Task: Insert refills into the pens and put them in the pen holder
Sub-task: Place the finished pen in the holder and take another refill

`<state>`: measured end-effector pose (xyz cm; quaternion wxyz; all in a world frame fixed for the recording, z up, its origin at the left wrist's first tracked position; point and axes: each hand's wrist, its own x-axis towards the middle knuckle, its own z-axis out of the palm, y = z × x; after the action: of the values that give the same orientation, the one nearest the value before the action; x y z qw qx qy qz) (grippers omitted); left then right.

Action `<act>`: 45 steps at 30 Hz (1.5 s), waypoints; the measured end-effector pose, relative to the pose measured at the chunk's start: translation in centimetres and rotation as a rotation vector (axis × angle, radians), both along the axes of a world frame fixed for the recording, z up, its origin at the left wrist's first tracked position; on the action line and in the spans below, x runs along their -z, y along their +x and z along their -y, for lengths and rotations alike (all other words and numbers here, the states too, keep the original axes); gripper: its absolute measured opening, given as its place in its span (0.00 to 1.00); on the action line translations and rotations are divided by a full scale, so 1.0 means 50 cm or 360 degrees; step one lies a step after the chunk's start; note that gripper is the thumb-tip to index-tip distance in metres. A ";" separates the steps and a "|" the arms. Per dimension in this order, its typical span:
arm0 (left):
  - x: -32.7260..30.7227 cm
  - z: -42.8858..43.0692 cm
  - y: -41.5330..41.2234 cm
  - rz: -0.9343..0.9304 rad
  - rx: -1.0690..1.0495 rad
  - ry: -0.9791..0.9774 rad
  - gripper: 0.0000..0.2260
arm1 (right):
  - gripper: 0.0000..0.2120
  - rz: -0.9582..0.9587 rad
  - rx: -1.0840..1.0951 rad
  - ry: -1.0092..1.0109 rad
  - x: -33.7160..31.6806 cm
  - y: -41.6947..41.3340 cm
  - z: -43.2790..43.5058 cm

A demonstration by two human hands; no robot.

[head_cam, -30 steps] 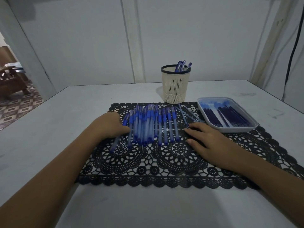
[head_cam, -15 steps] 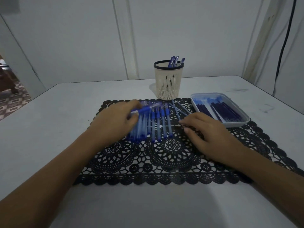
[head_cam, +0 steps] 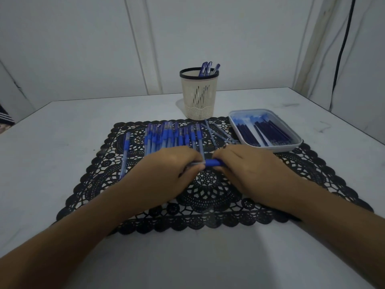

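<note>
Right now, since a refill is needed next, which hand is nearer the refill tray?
Right. The right hand grips the pen by its blue end, just in front of the refill tray; the left hand holds the clear barrel, farther left.

Blue pen (head_cam: 211,163) held crosswise, 3 pens (head_cam: 208,68) upright in cream holder (head_cam: 199,97)

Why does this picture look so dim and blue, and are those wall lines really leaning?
Head view: weak, bluish light with no glare; a soft shadow darkens the near table below the black mat; the wide-angle lens tilts the wall lines and splays the table edges; the pen holder and tray look sharp.
</note>
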<state>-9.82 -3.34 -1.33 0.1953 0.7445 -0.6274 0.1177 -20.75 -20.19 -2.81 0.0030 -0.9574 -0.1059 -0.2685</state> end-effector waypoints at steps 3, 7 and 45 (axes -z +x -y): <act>-0.001 -0.001 -0.002 0.0027 0.0018 0.0026 0.15 | 0.14 -0.0099 -0.0003 -0.0047 0.000 -0.004 0.003; -0.001 -0.002 -0.001 -0.0009 0.0076 0.0074 0.16 | 0.15 -0.0195 -0.0075 -0.0044 -0.004 -0.010 0.005; -0.007 -0.011 0.017 -0.0052 0.0015 -0.0089 0.13 | 0.13 -0.0242 -0.0032 0.1296 -0.025 -0.010 0.019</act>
<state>-8.99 -2.79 -0.96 0.2267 0.7376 -0.6242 0.1222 -21.24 -21.15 -1.57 0.3919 -0.8941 0.0002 -0.2170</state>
